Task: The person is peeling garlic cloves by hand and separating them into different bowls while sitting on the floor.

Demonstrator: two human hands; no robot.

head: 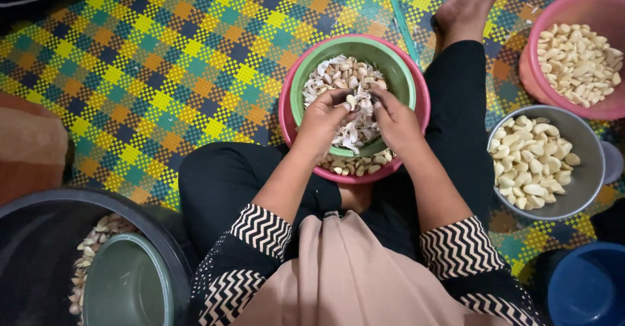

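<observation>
Both hands, left hand (322, 121) and right hand (394, 121), pinch one garlic clove (352, 100) over green bowl (355, 91); fingers closed; clove may slip, skins scatter.

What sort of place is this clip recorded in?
Probably a home floor used for kitchen prep. The person sits on a woven plaid floor mat, both hands over a green plastic bowl of garlic cloves and skins, with a grey metal bowl of peeled cloves alongside.
</observation>
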